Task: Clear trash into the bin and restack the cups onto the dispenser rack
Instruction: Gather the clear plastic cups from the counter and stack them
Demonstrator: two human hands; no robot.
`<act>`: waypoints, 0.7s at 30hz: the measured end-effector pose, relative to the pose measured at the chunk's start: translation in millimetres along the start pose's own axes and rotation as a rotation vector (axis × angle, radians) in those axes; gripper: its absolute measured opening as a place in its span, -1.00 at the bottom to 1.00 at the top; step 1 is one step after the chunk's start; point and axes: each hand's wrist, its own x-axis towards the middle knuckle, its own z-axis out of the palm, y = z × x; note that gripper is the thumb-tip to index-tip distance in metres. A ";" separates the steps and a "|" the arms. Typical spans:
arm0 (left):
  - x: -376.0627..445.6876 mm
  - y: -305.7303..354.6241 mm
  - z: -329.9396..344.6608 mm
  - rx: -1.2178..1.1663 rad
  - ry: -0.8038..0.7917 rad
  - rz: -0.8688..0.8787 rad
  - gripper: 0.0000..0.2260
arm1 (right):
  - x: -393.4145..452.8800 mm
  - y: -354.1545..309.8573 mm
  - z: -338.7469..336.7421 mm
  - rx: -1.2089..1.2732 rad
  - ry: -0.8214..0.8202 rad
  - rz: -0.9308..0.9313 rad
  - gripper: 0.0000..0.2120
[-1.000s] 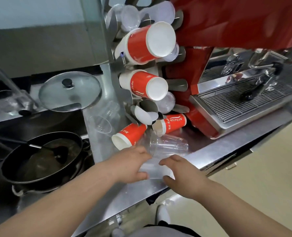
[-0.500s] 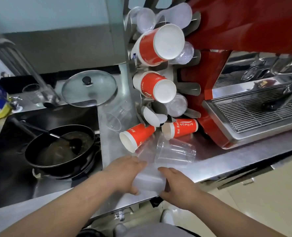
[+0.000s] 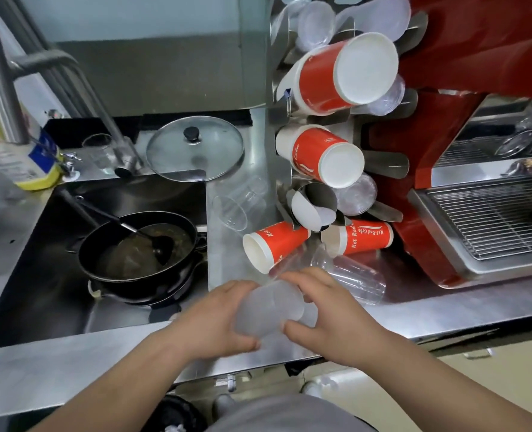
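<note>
Fingers (image 3: 252,339) of the left hand (image 3: 218,322) and the right hand (image 3: 327,313) wrap opposite sides of a frosted plastic cup (image 3: 269,310), held on its side just above the near edge of the desk (image 3: 445,310). Just beyond it lie a clear cup (image 3: 352,279) and two red paper cups (image 3: 274,244), tipped over below the dispenser rack (image 3: 289,169). The step looks like gathering loose cups for restacking; next, the held cup likely needs turning to nest into a rack tube.
</note>
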 end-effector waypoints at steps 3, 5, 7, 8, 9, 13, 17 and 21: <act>-6.8 -3.0 8.7 -0.101 0.031 -0.038 -0.19 | 4.2 -8.5 3.8 0.001 -0.006 -0.019 -0.35; -12.5 -4.4 15.3 -0.174 0.047 -0.064 -0.24 | 6.5 -13.1 8.9 0.004 -0.026 -0.027 -0.33; -17.9 -5.9 21.1 -0.273 0.082 -0.081 -0.25 | 8.5 -16.3 15.3 0.009 -0.052 -0.040 -0.33; -20.2 -6.9 23.1 -0.318 0.098 -0.089 -0.25 | 9.4 -17.8 18.5 0.005 -0.067 -0.047 -0.33; -22.0 -7.6 24.4 -0.352 0.109 -0.091 -0.26 | 10.6 -19.5 21.6 0.000 -0.080 -0.054 -0.34; -23.4 -14.9 30.4 -0.434 0.122 -0.092 -0.32 | 16.4 -26.8 33.0 0.014 -0.112 -0.075 -0.36; -30.6 -28.0 32.4 -0.452 0.173 -0.117 -0.34 | 23.6 -32.6 43.6 0.032 -0.123 -0.107 -0.37; -41.6 -29.6 23.5 -0.501 0.211 -0.103 -0.42 | 28.7 -38.0 52.4 0.045 -0.141 -0.117 -0.36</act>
